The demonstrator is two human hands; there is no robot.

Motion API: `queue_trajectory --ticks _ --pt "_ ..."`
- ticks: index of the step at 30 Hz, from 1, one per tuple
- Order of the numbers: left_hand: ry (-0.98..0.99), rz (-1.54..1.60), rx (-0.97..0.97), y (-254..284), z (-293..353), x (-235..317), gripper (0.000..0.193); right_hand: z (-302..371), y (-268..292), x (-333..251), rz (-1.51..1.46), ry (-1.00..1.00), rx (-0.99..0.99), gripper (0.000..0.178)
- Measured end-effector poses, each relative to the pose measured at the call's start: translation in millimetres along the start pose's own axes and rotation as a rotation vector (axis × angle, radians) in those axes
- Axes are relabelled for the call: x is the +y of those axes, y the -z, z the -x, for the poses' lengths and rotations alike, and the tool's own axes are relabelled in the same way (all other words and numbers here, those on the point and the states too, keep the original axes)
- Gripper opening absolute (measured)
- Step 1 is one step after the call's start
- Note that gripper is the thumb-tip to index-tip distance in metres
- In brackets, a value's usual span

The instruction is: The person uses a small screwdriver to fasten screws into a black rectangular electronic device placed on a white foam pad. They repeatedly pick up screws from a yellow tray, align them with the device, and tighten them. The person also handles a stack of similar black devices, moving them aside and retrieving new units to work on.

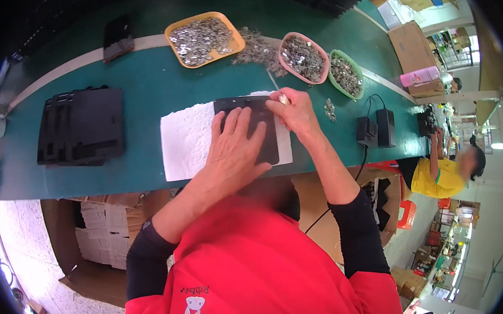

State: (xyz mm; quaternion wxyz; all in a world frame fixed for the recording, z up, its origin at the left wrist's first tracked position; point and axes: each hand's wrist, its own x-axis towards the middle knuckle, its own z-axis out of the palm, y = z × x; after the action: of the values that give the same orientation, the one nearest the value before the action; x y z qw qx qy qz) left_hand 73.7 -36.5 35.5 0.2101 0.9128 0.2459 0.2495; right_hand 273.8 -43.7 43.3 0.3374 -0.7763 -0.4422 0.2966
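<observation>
My left hand (233, 147) lies with fingers spread on a flat black panel (271, 142), pressing it from above. The panel rests on a white, rough-surfaced sheet (180, 138) on the green bench. At the panel's far right corner, my right hand (298, 115) is closed round a thin-shafted tool with a pale handle (284, 99). Its slim shaft points up and away from me; what the tip touches is too small to tell. A small heap of metal pieces (330, 110) lies to the right of this hand.
Beyond my hands stand a yellow tray (235, 43), a pink bowl (282, 44) and a green bowl (360, 77), all with small metal parts. Stacked black panels (83, 126) lie left. Black power adapters (376, 129) sit right. A person in yellow (434, 177) works farther right.
</observation>
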Motion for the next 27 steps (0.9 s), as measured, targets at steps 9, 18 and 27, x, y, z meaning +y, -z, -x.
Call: queue_trajectory --ticks 9,18,27 --pt "0.071 -0.181 0.051 19 6 13 0.076 -3 -1 -36 -0.042 0.246 -0.130 0.019" --pt "0.270 -0.190 0.068 -1 26 33 0.067 -30 -38 -75 0.281 0.669 -0.607 0.028" --pt "0.176 -0.089 -0.084 29 54 12 0.080 52 -16 -36 0.256 0.476 -0.322 0.032"
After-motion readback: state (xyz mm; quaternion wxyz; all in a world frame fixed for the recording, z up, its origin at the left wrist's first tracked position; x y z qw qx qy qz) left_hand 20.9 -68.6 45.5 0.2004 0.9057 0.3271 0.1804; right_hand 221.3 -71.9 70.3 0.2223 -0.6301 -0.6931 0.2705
